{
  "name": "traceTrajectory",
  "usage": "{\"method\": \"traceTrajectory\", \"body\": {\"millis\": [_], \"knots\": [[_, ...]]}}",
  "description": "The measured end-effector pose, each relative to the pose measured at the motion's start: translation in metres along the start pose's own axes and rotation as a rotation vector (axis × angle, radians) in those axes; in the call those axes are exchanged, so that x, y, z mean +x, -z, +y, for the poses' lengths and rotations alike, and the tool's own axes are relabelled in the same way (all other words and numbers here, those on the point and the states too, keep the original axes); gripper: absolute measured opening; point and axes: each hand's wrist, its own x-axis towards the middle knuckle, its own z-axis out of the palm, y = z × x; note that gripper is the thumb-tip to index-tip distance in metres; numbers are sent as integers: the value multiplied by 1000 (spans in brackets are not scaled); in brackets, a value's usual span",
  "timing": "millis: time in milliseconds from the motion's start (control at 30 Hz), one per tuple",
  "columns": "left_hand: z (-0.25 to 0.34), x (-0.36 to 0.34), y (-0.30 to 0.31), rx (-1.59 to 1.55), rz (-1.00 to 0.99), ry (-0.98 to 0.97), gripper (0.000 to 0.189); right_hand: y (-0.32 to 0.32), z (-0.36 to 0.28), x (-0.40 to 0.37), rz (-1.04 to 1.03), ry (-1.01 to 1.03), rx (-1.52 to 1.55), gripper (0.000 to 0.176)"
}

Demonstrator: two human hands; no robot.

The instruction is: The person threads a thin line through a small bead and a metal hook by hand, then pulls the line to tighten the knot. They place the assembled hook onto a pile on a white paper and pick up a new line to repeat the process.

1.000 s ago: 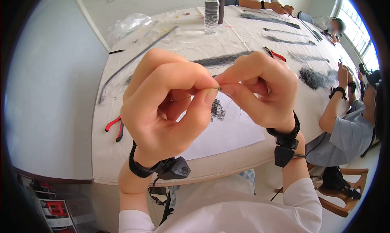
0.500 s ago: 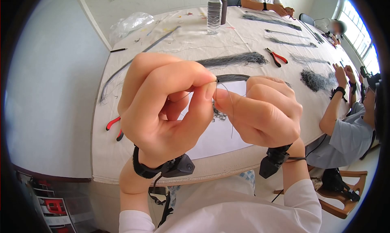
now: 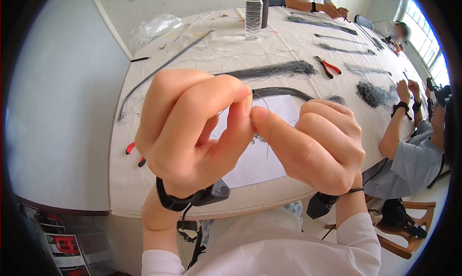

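In the middle of the head view, my left hand (image 3: 190,126) is closed, thumb and index finger pinching a thin grey line (image 3: 269,131) close to a tiny dark spot at the fingertips. From there the line arcs over and its loose end hangs in front of my right hand (image 3: 320,148). That hand is closed too, its thumb and fingertip pinched beside the left fingertips, apparently on another part of the line. Below both hands lies a white paper sheet (image 3: 260,172), with small metal rings (image 3: 260,139) partly hidden on it.
Bundles of dark strands (image 3: 274,70) lie across the cloth-covered table (image 3: 211,54). Red-handled pliers (image 3: 328,67) rest beyond my right hand; another pair (image 3: 130,148) is partly hidden at left. A water bottle (image 3: 253,16) stands farther back. Other people sit at the far and right sides.
My right hand has moved slightly down and right, with its fingers turned a little away. The left hand has shifted slightly left and down, still pinching the line.
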Motion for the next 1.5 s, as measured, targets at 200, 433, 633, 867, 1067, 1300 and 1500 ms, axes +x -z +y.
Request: {"method": "traceTrajectory", "body": {"millis": [200,433,633,867,1067,1300,1500], "knots": [[-9,0,-9,37,64,-2,18,4,-2,1,-123,-69,-55,39],[-19,-2,-16,154,4,-10,19,-4,7,-6,-170,-142,35,30],[-24,-6,-19,211,22,29,22,-12,7,-13,-240,-211,22,31],[-27,-5,-20,200,40,64,21,-10,9,-9,-276,-262,98,31],[-28,-6,-21,189,59,52,20,-10,3,-4,-239,-351,160,44],[-25,-3,-18,137,93,64,21,-5,2,-3,-244,-424,137,49],[-17,0,-14,3,67,162,19,-1,10,-7,-161,-230,60,26]]}}
